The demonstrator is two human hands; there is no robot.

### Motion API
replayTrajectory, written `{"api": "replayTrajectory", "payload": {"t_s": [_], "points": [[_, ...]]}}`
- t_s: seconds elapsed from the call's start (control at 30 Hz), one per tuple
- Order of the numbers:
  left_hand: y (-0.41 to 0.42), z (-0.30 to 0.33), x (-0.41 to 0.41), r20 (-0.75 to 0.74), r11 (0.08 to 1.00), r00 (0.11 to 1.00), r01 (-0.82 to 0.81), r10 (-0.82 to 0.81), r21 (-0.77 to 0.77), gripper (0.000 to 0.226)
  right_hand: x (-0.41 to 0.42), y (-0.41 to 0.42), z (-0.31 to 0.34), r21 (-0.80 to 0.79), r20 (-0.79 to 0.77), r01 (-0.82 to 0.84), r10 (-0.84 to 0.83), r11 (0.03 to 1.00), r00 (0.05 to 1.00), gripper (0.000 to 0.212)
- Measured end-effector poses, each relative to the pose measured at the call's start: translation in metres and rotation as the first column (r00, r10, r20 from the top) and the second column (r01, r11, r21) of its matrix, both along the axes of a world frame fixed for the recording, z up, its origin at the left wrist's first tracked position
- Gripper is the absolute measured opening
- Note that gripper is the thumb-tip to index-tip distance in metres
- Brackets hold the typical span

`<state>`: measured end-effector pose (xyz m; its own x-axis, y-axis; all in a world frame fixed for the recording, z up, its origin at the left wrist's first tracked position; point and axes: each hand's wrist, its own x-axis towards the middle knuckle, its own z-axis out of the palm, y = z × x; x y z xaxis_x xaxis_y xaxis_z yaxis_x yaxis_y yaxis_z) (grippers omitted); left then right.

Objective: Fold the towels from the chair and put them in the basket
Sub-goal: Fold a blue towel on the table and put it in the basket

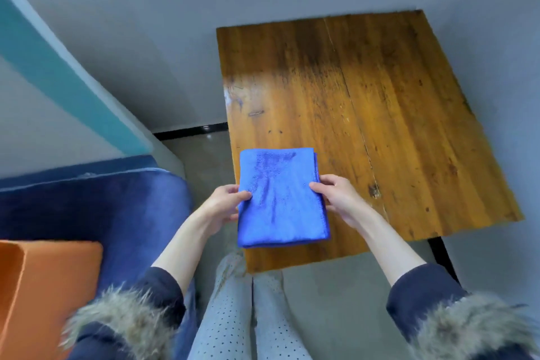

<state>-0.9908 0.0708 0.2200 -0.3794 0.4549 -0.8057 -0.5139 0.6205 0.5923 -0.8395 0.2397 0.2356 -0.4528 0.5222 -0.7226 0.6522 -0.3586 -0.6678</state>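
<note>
towel [282,199]: blue, folded into a neat rectangle, held over the near left corner of the wooden table [380,114].
left hand [220,207]: my thumb lay on top, fingers curled under the left edge, pinching it.
right hand [336,199]: gripped the right edge the same way.
handling: i judged it soft, light and limp; holding both side edges kept the layers together.
axis: long side ran away from me, layered edges to the right.
basket [43,286]: orange, at my lower left.
</note>
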Motion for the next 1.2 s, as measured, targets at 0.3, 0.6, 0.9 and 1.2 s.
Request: {"api": "replayTrajectory", "payload": {"t_s": [0.3, 0.6, 0.9, 1.2], "points": [[-0.169, 0.038, -0.012, -0.103, 0.895, 0.89, -0.438, 0.445, 0.085, 0.019, -0.104, -0.112, 0.046, 0.052, -0.075, -0.415, 0.418, 0.908, 0.905, 0.015], [-0.367, 0.064, -0.01, -0.172, 0.623, 0.601, -0.769, 0.78, 0.14, 0.022, -0.197, -0.306, 0.071, 0.117, -0.097, -0.774, 0.783, 0.622, 0.614, 0.014], [-0.517, 0.05, -0.012, -0.208, 0.359, 0.331, -0.927, 0.92, 0.112, 0.012, -0.261, -0.49, 0.059, 0.215, -0.016, -0.928, 0.951, 0.305, 0.309, 0.015], [-0.543, -0.048, -0.039, -0.219, 0.254, 0.26, -0.966, 0.94, -0.056, 0.017, -0.319, -0.55, -0.027, 0.116, 0.131, -0.983, 0.979, 0.14, 0.155, 0.016]]}}
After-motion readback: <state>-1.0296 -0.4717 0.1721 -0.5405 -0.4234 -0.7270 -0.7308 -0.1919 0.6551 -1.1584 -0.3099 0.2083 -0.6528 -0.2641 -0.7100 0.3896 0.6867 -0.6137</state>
